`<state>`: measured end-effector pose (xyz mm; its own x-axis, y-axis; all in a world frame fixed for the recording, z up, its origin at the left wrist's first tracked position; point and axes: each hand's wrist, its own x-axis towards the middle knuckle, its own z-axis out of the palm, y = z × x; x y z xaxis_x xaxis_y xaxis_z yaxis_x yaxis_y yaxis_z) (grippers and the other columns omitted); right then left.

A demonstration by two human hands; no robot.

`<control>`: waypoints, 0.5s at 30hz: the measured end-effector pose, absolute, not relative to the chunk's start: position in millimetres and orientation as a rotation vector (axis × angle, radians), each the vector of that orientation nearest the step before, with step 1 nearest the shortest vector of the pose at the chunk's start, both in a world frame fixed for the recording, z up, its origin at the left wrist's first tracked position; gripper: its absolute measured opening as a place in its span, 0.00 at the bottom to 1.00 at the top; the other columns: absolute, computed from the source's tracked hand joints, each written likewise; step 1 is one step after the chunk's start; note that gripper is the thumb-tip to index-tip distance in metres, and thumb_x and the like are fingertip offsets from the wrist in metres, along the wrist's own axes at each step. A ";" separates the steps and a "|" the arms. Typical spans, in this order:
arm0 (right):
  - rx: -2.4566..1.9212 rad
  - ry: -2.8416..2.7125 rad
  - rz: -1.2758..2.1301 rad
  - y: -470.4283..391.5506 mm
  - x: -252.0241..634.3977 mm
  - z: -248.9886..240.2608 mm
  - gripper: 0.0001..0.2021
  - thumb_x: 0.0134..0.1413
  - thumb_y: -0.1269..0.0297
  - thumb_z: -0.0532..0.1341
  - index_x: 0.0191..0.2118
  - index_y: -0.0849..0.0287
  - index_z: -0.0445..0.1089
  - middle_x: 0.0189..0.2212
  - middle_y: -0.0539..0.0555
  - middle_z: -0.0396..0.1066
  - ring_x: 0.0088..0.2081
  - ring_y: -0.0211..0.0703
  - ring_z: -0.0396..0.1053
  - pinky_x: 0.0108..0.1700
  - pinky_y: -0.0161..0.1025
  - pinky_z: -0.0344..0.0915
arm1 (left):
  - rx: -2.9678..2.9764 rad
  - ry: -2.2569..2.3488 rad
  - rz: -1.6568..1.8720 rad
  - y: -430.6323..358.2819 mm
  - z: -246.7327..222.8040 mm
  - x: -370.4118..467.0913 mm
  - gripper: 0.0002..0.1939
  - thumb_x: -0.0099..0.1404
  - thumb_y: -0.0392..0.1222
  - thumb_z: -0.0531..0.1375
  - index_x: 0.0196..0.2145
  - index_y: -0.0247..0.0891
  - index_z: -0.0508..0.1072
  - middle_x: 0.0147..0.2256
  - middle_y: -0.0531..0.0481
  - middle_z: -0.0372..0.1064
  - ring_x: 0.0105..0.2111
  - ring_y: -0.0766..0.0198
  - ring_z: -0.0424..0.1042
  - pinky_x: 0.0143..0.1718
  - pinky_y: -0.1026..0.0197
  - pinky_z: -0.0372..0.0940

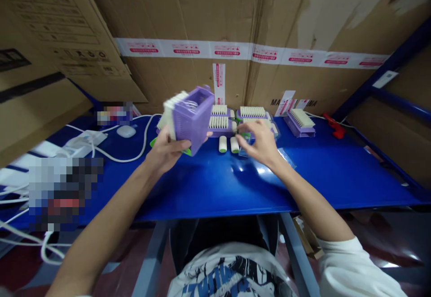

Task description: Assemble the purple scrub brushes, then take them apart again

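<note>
At the far left of the blue tabletop, a white power strip sits among white cables; just beside it lies a rounded white device, too small to identify surely; a cardboard panel with red-and-white printed tape across it stands behind the tabletop.

Further right, the left hand is raised above the tabletop, closed around the lower part of a purple plastic brush body; the thumb lies across its near face, and fingertips show at its far side; the body is tilted, its hollow, open end upward, with a cream ribbed section on its left side and a bit of green at its lower end; the motion blurs it slightly.

Behind and right of it, purple brushes with cream bristles lie in a group; in front of these, two cream cylinders with green ends stand side by side, apart.

The right hand hovers by the right-hand cylinder, thumb and forefinger parted, nothing visibly gripped; whether a fingertip touches the cylinder cannot be told; clear plastic film lies beside its wrist.

Well to the right, a single purple-and-cream brush rests near a red object.
</note>
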<state>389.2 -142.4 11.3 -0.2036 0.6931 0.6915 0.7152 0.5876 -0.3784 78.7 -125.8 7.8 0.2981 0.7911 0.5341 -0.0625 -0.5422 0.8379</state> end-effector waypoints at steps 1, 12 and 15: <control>-1.232 -2.076 -0.105 -138.1 389.5 4.9 0.14 0.68 0.56 0.69 0.54 0.57 0.81 0.42 0.61 0.84 0.48 0.61 0.75 0.52 0.58 0.73 | 1.682 0.639 1.294 -124.0 5.4 76.3 0.33 0.61 0.63 0.80 0.56 0.45 0.81 0.46 0.44 0.85 0.44 0.45 0.87 0.48 0.41 0.86; -1.379 -2.079 -0.309 -136.0 375.8 0.7 0.16 0.74 0.62 0.62 0.59 0.61 0.81 0.45 0.65 0.85 0.50 0.63 0.75 0.52 0.57 0.72 | 2.333 0.965 1.569 -155.6 -6.4 114.6 0.63 0.53 0.62 0.85 0.75 0.41 0.61 0.61 0.35 0.78 0.52 0.44 0.86 0.52 0.47 0.83; -1.011 -1.745 -0.084 -147.0 383.2 18.0 0.14 0.77 0.56 0.64 0.59 0.55 0.79 0.47 0.58 0.86 0.44 0.50 0.79 0.49 0.50 0.78 | 2.511 1.040 1.497 -168.1 -17.7 126.8 0.65 0.55 0.66 0.83 0.78 0.46 0.57 0.65 0.35 0.76 0.55 0.41 0.86 0.50 0.48 0.84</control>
<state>383.2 -147.0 18.0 -0.0734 0.5831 0.8091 0.6583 0.6377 -0.3999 126.8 -168.1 -17.7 0.3099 0.5609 0.7677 0.5233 -0.7748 0.3548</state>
